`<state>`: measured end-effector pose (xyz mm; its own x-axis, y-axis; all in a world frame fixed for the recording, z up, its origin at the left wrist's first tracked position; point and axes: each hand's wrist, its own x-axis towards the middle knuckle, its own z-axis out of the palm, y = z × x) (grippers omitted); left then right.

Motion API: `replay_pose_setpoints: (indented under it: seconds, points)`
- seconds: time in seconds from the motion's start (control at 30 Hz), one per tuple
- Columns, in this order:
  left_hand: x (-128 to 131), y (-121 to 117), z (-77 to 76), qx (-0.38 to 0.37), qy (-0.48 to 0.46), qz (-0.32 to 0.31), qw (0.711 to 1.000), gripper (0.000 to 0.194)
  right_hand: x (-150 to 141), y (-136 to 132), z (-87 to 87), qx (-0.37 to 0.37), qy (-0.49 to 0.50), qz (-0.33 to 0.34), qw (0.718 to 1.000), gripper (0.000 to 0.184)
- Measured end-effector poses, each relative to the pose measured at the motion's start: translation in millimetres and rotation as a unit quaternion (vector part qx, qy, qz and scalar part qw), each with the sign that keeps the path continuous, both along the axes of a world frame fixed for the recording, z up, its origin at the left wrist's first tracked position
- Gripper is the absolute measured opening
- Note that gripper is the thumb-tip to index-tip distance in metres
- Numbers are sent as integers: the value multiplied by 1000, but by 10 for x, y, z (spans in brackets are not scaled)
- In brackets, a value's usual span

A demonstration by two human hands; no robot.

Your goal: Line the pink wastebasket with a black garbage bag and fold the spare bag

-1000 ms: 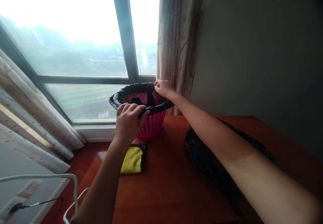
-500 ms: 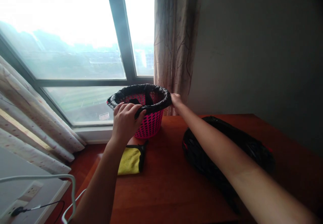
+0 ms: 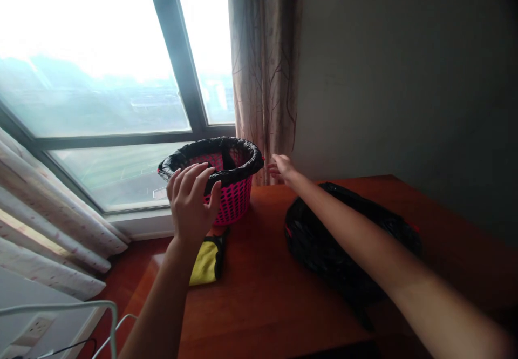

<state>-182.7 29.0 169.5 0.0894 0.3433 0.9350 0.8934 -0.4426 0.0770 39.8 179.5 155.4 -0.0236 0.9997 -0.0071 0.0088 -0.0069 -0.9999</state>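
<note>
Room: bright window (image 3: pixel 101 100) ahead and left, patterned curtain (image 3: pixel 265 78) beside it, plain dim wall (image 3: pixel 396 78) to the right.
Surface: reddish-brown table (image 3: pixel 259 299), smooth, faint sheen.
Basket: pink, perforated lattice wall (image 3: pixel 234 205), probably plastic; upright on the table's far part near the window, ahead of and between the hands. Round, so no long axis across the mouth; it tapers toward the base.
Liner: black film (image 3: pixel 256 160), glossy and crinkled, folded over the rim all round; small red tab (image 3: pixel 263 158) at the right edge.
Left hand: (image 3: pixel 192 202) at the near-left rim, fingers spread and lightly curved, grasping nothing; contact with the liner cannot be told.
Right hand: (image 3: pixel 283 169) off the rim's right side, a gap between; fingers loosely extended, released.
Nearer hand: left, overlapping the rim in view.
Black bag: (image 3: pixel 309 245) slack, shiny, rumpled, on the table under the line of the right forearm; long axis unclear, partly covered.
Cloth: yellow (image 3: pixel 204 264), soft-looking nap, dark border, folded flat, near side of the basket, beside the left wrist.
</note>
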Motion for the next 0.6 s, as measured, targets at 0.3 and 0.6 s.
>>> replay_pose_setpoints:
  seconds: [0.3,0.6]
  points:
    - [642,-257,-538,-262,-140,-201,934,23,1802,-1044,-71,68,-126,-72,987,27]
    - [1103,-85,-1309,-520,-295,-231,768,54,3208,-1838,-950,71,-187,-237,951,42]
